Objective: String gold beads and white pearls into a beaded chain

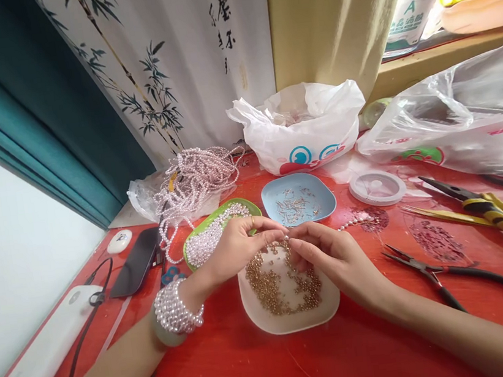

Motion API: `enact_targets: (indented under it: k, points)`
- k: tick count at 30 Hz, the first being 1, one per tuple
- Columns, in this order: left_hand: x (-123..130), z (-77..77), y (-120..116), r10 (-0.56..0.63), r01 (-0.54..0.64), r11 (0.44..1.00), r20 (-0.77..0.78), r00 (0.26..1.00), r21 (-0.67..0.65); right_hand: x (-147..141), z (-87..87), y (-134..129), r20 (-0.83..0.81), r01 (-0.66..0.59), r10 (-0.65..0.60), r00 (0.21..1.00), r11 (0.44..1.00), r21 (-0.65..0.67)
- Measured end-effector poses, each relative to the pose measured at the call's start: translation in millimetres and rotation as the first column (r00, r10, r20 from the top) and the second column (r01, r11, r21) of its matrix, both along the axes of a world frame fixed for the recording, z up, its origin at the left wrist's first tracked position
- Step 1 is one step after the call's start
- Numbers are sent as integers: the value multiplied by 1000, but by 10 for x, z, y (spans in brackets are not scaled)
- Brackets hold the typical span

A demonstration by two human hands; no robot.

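Observation:
My left hand (243, 243) and my right hand (327, 251) meet fingertip to fingertip above a white tray (292, 322) of small gold beads (264, 286). A single white pearl bead (286, 239) shows at my right thumb and forefinger. Against it press the pinched left fingertips; what else they hold is too small to make out. Partly under my left hand lies a green tray (254, 208) of pearl beads (206, 244). Just behind the hands, a blue tray (324, 199) holds thin metal pins (298, 207). Several pearl strands circle my left wrist.
Pearl strands (203, 176) are heaped at the back left, near a phone (137, 262) and a white power bank (45, 351). Plastic bags (305, 138) stand behind. On the right lie black-handled pliers (429, 270), yellow-and-black pliers (486, 207) and a round clear lid (377, 189).

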State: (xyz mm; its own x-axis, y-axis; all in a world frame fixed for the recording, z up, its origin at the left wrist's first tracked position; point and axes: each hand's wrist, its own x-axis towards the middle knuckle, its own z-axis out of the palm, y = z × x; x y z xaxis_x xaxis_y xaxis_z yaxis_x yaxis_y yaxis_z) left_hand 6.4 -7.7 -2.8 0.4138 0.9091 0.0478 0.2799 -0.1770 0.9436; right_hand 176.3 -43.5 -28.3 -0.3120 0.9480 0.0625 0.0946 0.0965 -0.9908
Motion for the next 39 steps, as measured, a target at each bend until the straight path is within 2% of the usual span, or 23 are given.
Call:
enact_targets:
  k: [6,14,18,26,30,32,34,37,39]
  points:
    - [-24,6,-5,1,24,964,-94,996,267,-7,-12,45,3,6,-6,1000,999,32]
    - [-7,52,-66,22,47,918,-170,985,393,1,74,42,46,-1,-2,999,998,62]
    - [-5,94,-76,37,26,929,-161,986,370,3,85,45,34,-20,18,999,999,43]
    - [-16,80,-35,42,-32,987,-63,997,155,35,123,95,-50,-98,93,994,990,-105]
    - [-82,58,74,75,-69,995,-75,994,70,35,154,103,-97,-70,57,994,988,-139]
    - [-110,38,117,98,-88,993,-131,986,83,34,156,101,-112,-34,18,994,989,-144]
    - [-110,7,121,69,-42,992,-230,971,120,33,147,102,-126,2,-20,992,990,-142]
    - [-51,-64,53,-39,87,986,-311,950,141,32,119,109,-141,43,-60,988,992,-118]
    - [8,-115,-10,-87,173,959,-346,934,225,32,101,116,-147,57,-71,987,993,-101]
